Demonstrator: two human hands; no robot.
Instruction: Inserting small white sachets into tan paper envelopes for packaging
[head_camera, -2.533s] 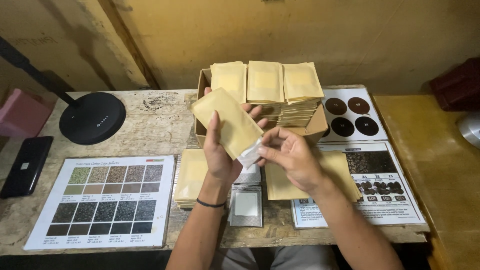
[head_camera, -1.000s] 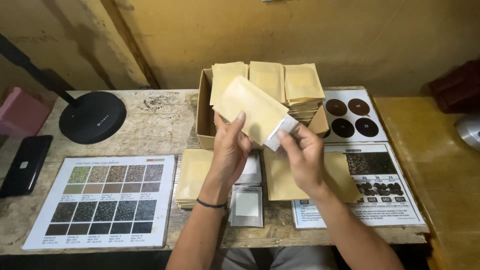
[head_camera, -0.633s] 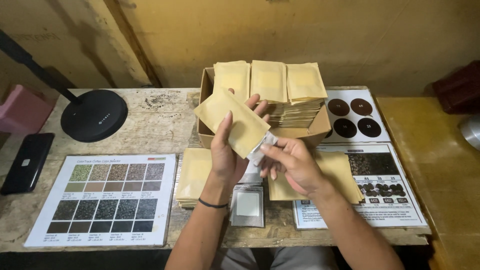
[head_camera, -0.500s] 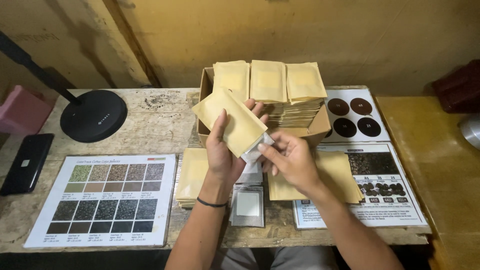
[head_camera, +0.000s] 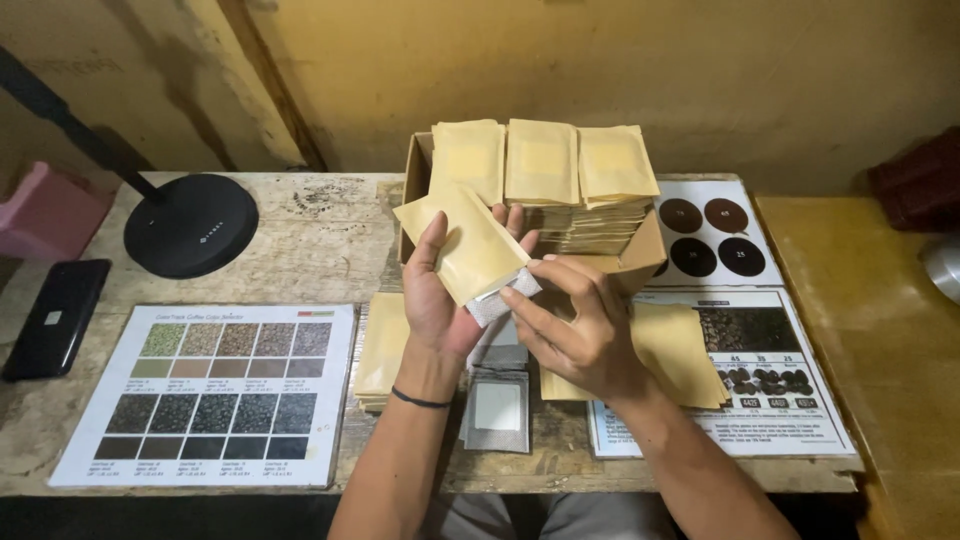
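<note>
My left hand holds a tan paper pouch tilted above the table. At the pouch's lower open end, my right hand pinches a small white filter packet that sticks partly out of it. Behind the hands stands a cardboard box filled with three stacks of the same tan pouches. More tan pouches lie on the table in a pile at the left and a pile at the right. A grey packet with a white window lies between the forearms.
A printed chart of colour swatches lies at the front left. A sheet with dark round samples and another printed chart lie at the right. A black round lamp base, a black phone and a pink object are at the left.
The hands lifted the pouch toward the box, then brought it back down. The white packet now sits at the pouch's lower end between my right fingers.
</note>
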